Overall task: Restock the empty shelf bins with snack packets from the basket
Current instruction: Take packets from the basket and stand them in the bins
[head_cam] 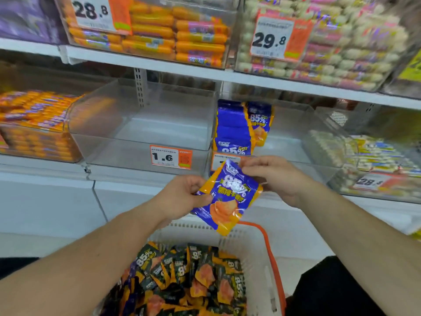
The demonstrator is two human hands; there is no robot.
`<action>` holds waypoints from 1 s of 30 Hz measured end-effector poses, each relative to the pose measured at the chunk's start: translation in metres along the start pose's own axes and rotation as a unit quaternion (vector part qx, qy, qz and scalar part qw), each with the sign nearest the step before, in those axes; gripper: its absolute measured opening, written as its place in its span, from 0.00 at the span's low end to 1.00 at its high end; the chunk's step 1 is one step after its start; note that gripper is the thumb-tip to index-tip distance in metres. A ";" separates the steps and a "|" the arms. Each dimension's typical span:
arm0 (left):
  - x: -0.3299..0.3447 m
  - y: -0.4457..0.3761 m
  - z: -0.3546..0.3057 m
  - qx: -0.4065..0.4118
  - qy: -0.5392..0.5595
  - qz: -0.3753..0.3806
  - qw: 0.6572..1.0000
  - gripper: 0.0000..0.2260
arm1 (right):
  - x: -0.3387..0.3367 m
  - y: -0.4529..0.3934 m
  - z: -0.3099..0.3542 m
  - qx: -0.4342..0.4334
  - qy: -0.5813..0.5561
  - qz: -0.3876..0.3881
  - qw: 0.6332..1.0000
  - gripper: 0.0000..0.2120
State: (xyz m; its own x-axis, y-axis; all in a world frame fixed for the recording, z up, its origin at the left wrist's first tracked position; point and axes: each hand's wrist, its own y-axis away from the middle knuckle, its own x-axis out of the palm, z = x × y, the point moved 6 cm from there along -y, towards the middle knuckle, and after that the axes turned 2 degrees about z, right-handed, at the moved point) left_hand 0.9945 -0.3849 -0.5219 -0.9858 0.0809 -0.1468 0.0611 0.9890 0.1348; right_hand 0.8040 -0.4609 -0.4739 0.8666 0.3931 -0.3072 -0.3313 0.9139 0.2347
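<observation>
A blue and orange snack packet (229, 198) marked 85% is held in front of the shelf, above the basket. My left hand (182, 197) grips its left edge with thumb on the front. My right hand (271, 173) pinches its top right corner. Behind it, a clear shelf bin (284, 151) holds a short row of the same blue packets (234, 128) standing at its left side. To the left, another clear bin (141, 124) with a 1.6 price tag (170, 157) is empty. The white basket (257, 252) below holds several blue and dark packets (182, 281).
The basket has an orange handle (271, 252) on its right. Full bins of orange sausage sticks (36, 124) sit at the left and on the upper shelf (182, 33). Bins of pale wrapped snacks (341, 42) fill the upper right and the right (376, 160).
</observation>
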 end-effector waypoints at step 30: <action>-0.014 -0.111 -0.080 0.054 -0.338 -0.250 0.906 0.22 | -0.140 -0.182 0.008 0.016 0.120 -0.258 0.959 0.09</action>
State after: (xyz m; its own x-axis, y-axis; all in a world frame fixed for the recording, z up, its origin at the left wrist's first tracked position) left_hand 0.9891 -0.5054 -0.4565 -0.5754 -0.3587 -0.7351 -0.3150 0.9266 -0.2056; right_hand 0.7455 -0.6836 -0.4666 0.8003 -0.0939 -0.5921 0.1330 0.9909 0.0226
